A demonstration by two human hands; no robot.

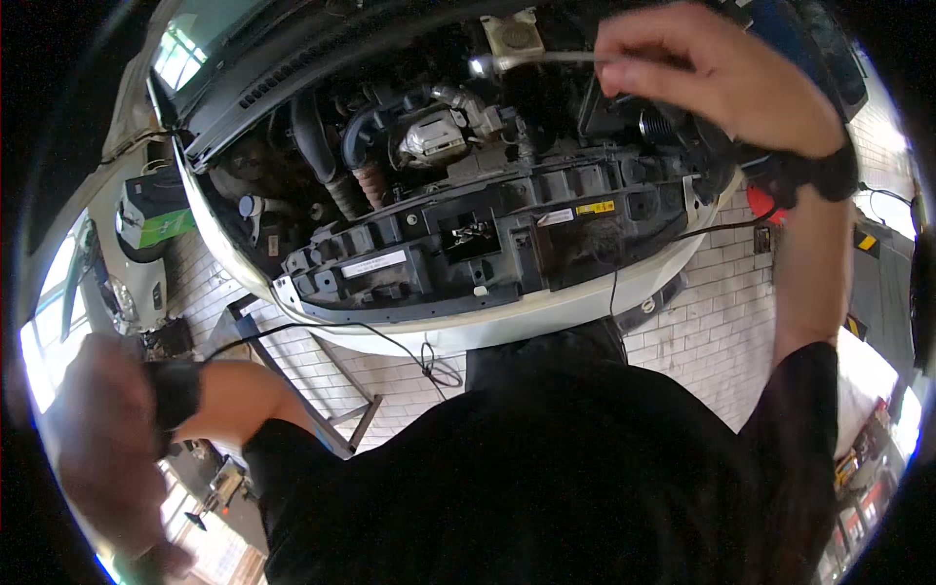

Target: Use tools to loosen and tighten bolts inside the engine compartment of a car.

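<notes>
Over the far right of the engine bay, my right hand (682,73) is closed, thumb and fingers pinching one end of a slim metal wrench-like tool (561,58). The tool points left, its bright head near a pale round-topped reservoir cap (515,37). Its exact kind cannot be made out. At the lower left, out beyond the car's front, my left hand (112,444) is smeared by motion, and its fingers cannot be read. Dark bands with thin cables wrap both wrists. Below the tool lies the engine (434,138) with its hoses.
A black front panel (390,278) and white bumper (444,336) lie between me and the engine. Cables hang across them. A metal frame (336,390) stands on the tiled floor (692,361) at left. Another white car (136,253) stands further left; a workbench (882,283) is at right.
</notes>
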